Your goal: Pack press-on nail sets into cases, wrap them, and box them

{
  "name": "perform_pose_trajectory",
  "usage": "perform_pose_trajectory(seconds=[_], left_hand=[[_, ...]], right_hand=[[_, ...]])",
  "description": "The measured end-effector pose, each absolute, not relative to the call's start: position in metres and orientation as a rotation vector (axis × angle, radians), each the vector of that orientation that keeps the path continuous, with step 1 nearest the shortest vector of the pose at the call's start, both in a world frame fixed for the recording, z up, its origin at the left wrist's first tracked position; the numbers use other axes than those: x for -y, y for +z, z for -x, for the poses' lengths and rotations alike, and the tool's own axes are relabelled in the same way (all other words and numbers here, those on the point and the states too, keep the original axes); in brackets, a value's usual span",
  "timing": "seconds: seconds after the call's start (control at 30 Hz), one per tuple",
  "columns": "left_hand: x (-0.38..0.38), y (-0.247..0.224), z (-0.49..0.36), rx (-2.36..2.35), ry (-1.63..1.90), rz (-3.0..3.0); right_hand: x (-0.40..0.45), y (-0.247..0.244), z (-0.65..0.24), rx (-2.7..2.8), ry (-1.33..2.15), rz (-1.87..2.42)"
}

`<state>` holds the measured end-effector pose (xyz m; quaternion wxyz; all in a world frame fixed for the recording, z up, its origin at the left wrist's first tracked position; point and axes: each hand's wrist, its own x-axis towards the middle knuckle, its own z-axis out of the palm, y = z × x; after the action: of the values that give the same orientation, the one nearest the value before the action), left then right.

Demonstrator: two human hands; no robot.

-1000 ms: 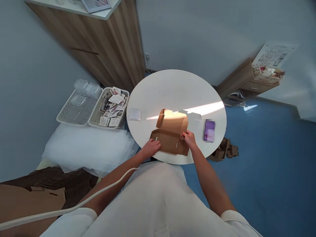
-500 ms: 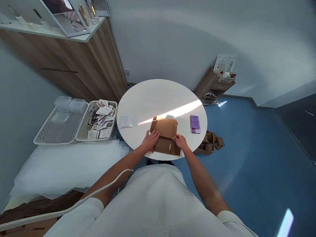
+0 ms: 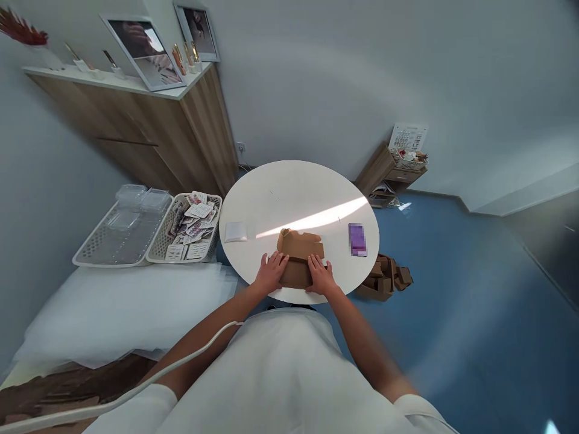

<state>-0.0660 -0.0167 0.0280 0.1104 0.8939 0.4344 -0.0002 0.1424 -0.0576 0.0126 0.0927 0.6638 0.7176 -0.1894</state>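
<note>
A brown cardboard box (image 3: 300,244) stands at the near side of the round white table, its flap raised toward the far side. My left hand (image 3: 271,272) grips its left side, with the fingers over the edge. On the right side, my right hand (image 3: 320,277) presses and holds the box in the same way, fingers pointing away from me. The inside of the box is partly hidden by both hands. To the left lies a flat white packet (image 3: 236,231), and to the right a purple packet (image 3: 357,240), blurred in the picture.
The white table (image 3: 294,187) has a sunlit stripe across it. Left of it are a white basket full of printed cards (image 3: 194,226), a plastic basket (image 3: 124,238) and white sheets (image 3: 131,301). Cardboard boxes (image 3: 382,278) sit on the floor at right. A white cable (image 3: 190,355) crosses my left arm.
My right hand has shifted from the box's right corner onto its right side. The box's sides are now folded in and it looks narrower. The camera view has tilted up slightly.
</note>
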Motion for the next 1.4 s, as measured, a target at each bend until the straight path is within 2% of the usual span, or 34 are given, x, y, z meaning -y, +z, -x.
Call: perform_pose_trajectory(seconds=[0.13, 0.3, 0.47, 0.97, 1.13, 1.4], left_hand=[[0.03, 0.011, 0.106, -1.699, 0.066, -2.186], [0.035, -0.01, 0.121, -1.518, 0.102, -1.94], [0.028, -0.013, 0.106, -1.591, 0.185, -1.679], [0.048, 0.001, 0.081, -1.441, 0.4, -1.639], [0.035, 0.0, 0.086, -1.639, 0.244, -1.47], [0.028, -0.001, 0.074, -1.639, 0.094, -1.618]], right_hand=[[0.059, 0.007, -0.143, -2.143, -0.638, -2.001], [0.059, -0.002, -0.141, -2.229, -0.758, -2.022], [0.06, -0.007, -0.136, -2.243, -0.795, -2.058], [0.064, -0.007, -0.132, -2.259, -0.709, -1.987], [0.061, 0.0, -0.135, -2.249, -0.678, -1.941], [0.066, 0.0, -0.15, -2.34, -0.719, -1.903]])
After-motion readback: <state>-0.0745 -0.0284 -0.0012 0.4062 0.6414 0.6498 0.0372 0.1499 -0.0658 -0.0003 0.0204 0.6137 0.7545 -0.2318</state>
